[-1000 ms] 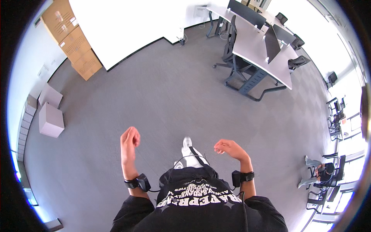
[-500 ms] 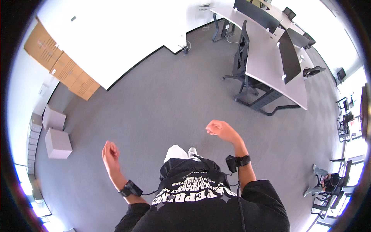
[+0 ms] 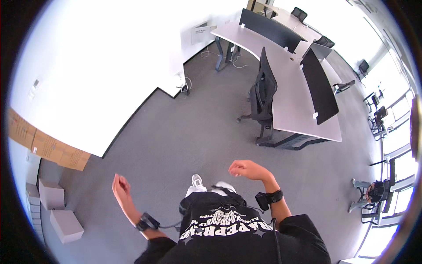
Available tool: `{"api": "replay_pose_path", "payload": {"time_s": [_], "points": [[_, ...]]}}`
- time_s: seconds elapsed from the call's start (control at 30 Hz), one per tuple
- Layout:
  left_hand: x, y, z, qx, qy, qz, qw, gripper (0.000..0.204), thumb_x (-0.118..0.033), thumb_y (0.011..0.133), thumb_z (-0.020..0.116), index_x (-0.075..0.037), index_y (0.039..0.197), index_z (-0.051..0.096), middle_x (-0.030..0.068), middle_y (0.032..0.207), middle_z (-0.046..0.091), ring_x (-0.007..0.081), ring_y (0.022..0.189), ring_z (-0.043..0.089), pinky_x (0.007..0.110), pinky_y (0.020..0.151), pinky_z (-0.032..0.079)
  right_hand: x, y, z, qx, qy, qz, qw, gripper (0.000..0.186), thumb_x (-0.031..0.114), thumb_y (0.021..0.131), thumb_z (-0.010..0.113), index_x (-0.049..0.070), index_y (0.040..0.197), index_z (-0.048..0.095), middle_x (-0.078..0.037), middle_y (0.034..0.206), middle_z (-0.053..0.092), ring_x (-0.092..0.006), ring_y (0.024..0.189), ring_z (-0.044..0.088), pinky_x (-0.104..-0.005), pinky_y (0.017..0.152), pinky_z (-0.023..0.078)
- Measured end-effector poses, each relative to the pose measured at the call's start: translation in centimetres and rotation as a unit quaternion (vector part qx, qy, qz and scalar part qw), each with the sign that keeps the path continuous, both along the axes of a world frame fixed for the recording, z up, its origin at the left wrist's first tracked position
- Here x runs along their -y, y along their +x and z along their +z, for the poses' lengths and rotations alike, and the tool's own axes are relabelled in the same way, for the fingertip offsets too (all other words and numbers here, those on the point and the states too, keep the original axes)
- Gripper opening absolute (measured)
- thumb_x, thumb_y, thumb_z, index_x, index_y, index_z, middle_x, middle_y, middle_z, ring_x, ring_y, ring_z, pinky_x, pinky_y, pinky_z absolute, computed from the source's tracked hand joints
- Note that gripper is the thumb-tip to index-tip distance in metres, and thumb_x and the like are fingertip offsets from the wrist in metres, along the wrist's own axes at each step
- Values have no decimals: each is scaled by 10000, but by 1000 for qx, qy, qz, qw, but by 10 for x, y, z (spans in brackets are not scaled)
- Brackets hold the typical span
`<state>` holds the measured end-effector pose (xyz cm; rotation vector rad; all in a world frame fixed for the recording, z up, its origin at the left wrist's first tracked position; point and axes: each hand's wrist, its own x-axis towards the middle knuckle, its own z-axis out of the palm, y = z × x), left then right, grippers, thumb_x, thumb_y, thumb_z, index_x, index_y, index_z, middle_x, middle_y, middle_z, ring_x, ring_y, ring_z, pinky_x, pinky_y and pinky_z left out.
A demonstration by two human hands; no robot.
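left grip (image 3: 121, 188): near left, over floor (image 3: 167, 141), curled, can't tell if closed | right grip (image 3: 247, 170): near right, over floor, curled, ditto | chair (image 3: 263, 94): far right, beside tabletop (image 3: 293, 99)

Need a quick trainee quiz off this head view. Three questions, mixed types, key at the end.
1. True or false: the right hand is apart from the black office chair.
2. Multiple choice: what is strapped around the left forearm?
A) a white bandage
B) a black device
C) a red ribbon
3. Short answer: in the picture, which of the wearer's hands is nearer to the cardboard boxes?

Key:
1. True
2. B
3. The left hand
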<state>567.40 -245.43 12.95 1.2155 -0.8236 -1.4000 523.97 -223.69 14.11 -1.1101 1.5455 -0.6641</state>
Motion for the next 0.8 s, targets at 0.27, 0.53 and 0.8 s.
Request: {"api": "replay_pose_path", "payload": {"time_s": [0.27,0.53,0.8], "points": [[179,-220,59,107,-111,-292,944,324,-185,954,418,-111,640,400,-33,601,387,41,524,316,209,473,233,91,-97,-13,60,3,-187,980,240,221,923,534,7,994,617,-54,875,638,-135,813,590,-268,735,478],[289,-359,36,61,-22,-320,945,344,-219,968,426,-106,643,413,-15,600,412,51,517,351,205,475,260,198,-244,-29,74,-24,-287,955,205,191,920,549,8,983,616,-55,863,631,-133,776,576,-269,724,475],[428,-417,10,-13,31,-196,980,332,-238,964,474,-97,665,455,-1,611,439,63,510,369,200,456,279,352,-366,-4,28,-76,-244,966,179,157,904,563,9,994,608,-49,866,636,-126,782,590,-269,732,475]]}}
